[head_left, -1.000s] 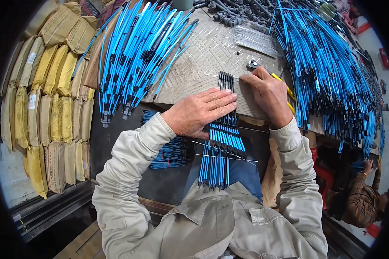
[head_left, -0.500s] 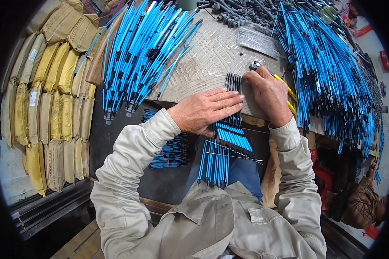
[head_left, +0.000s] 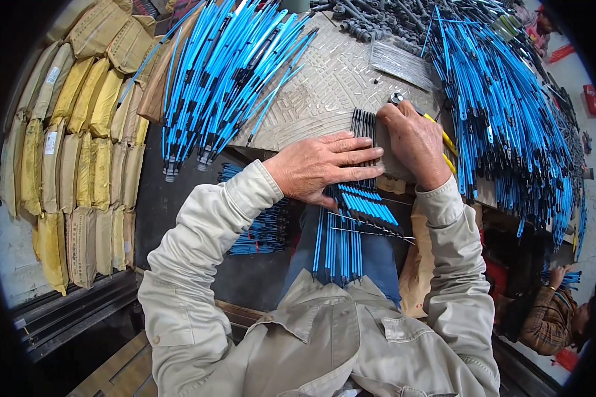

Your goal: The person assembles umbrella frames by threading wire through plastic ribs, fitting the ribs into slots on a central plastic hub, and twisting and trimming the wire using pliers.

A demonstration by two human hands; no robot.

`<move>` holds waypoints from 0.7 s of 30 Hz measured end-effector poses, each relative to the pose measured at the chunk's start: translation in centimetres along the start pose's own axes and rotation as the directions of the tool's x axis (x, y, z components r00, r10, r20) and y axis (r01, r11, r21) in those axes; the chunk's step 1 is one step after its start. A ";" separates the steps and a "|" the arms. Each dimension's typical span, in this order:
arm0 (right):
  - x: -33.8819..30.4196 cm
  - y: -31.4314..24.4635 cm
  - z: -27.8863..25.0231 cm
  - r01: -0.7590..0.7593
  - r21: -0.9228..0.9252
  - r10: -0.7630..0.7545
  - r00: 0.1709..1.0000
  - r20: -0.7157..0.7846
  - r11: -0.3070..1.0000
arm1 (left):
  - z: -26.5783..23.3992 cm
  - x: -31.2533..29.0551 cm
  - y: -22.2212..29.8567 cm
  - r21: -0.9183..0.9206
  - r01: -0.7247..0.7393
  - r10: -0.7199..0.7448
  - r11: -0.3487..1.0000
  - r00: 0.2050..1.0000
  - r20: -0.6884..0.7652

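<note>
A row of thin blue rods with black ends (head_left: pixel 367 212) lies across my lap and the table's near edge. My left hand (head_left: pixel 328 167) rests flat over the black ends, its fingers stretched out and slightly apart. Just right of it, my right hand (head_left: pixel 414 142) is closed, thumb and fingertips pinched beside the black tips; what they hold is hidden. Pliers with yellow handles (head_left: pixel 449 140) lie partly under that hand. Thin metal wires (head_left: pixel 371 231) cross the rods below my left hand, above more blue rods (head_left: pixel 338 251) pointing toward my body.
Large heaps of blue rods lie at the table's left (head_left: pixel 225 79) and right (head_left: pixel 503 112). Dark grey fittings (head_left: pixel 377 20) and a bundle of clear strips (head_left: pixel 402 63) are at the back. Wrapped packages (head_left: pixel 79 152) are stacked at left. Another person (head_left: pixel 553 311) sits at far right.
My left hand has moved slightly right along the black ends, and its fingers are spread a little more. My right hand remains pinched near the tips. The view has shifted slightly.
</note>
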State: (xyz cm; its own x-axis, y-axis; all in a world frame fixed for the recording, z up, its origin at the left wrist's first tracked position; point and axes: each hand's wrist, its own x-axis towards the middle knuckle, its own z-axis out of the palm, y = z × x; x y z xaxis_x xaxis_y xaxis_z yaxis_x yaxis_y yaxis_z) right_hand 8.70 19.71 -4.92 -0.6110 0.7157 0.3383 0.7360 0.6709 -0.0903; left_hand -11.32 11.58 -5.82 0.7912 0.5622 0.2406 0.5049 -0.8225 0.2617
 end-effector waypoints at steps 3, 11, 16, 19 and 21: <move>0.1 0.1 -0.1 -0.002 -0.037 0.004 0.999 0.048 0.999 | -0.2 0.0 0.0 0.001 -0.002 0.002 1.000 1.000 0.016; 0.2 0.6 0.6 0.050 0.052 -0.049 0.999 -0.022 0.997 | 0.0 0.0 0.0 -0.001 -0.001 0.001 1.000 1.000 0.009; 0.8 0.4 -0.1 0.091 -0.018 -0.090 0.995 0.046 0.996 | -0.1 0.0 0.0 -0.005 -0.006 0.006 1.000 1.000 0.011; 0.9 0.5 -0.3 0.134 0.021 -0.135 0.990 0.034 0.991 | 0.1 0.0 -0.1 -0.008 -0.005 0.005 1.000 1.000 -0.002; 0.7 0.7 0.2 0.118 0.063 -0.119 0.993 0.011 0.991 | 0.2 0.0 -0.1 -0.012 -0.006 0.005 1.000 1.000 -0.025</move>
State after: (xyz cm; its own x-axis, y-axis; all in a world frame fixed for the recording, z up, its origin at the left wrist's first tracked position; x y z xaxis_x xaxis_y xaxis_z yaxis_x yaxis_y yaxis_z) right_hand 8.69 20.73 -4.91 -0.6972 0.6331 0.3363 0.6390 0.7614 -0.1087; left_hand -11.27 11.68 -6.05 0.7849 0.5599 0.2655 0.4963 -0.8245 0.2717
